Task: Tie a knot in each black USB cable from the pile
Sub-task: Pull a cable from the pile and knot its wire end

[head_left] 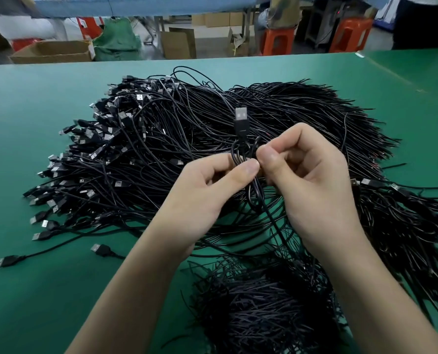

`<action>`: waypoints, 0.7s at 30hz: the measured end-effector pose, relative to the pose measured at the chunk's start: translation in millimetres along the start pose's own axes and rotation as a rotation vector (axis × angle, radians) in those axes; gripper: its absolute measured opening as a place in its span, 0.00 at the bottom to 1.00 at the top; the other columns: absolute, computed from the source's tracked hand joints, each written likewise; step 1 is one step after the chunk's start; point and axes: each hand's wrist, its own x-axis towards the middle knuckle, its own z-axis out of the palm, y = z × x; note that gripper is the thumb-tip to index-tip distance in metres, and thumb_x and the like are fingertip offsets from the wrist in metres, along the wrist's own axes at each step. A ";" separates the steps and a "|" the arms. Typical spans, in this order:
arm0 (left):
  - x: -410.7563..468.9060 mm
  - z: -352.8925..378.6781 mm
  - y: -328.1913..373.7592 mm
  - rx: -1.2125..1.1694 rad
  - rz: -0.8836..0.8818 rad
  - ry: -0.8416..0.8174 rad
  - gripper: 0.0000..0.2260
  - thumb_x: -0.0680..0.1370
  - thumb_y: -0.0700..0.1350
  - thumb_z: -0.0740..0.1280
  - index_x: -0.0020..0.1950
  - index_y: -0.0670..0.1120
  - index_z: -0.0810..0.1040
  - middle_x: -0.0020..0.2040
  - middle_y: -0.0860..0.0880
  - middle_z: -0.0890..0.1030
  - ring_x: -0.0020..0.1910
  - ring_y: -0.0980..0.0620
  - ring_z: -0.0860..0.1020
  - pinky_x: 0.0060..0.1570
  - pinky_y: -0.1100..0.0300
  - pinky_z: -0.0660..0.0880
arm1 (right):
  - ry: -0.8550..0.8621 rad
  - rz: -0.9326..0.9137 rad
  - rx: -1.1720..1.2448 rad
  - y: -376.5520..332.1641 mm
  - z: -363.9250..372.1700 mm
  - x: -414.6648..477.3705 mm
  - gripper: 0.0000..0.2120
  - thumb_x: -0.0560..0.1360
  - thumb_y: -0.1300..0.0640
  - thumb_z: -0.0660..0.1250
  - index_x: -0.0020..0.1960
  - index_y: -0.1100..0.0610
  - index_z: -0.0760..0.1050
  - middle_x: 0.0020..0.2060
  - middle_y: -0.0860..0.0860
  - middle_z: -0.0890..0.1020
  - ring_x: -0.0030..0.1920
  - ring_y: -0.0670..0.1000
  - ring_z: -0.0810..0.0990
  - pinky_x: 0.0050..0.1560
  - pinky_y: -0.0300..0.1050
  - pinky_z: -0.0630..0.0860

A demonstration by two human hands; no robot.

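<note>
USB cable (241,129) pinched by left hand (207,190), right hand (312,185), above pile (161,139)

Held cable (241,126) — loop part-hidden behind left grip (207,192), right grip (312,180).

Green table (34,103); beyond it cardboard boxes (54,51), orange stools (276,40), blue-topped bench (146,6).

Likely a factory floor: green worktable (34,123), cable pile (187,123), cardboard boxes (51,51), stools (351,34).
</note>
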 end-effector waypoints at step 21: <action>-1.4 8.8 3.0 0.315 0.328 0.233 0.22 0.73 0.41 0.78 0.64 0.56 0.77 0.48 0.58 0.86 0.47 0.58 0.83 0.41 0.66 0.71 | 0.107 0.389 0.366 -0.2 3.1 -0.5 0.08 0.80 0.61 0.68 0.41 0.58 0.75 0.26 0.47 0.74 0.26 0.42 0.68 0.28 0.33 0.65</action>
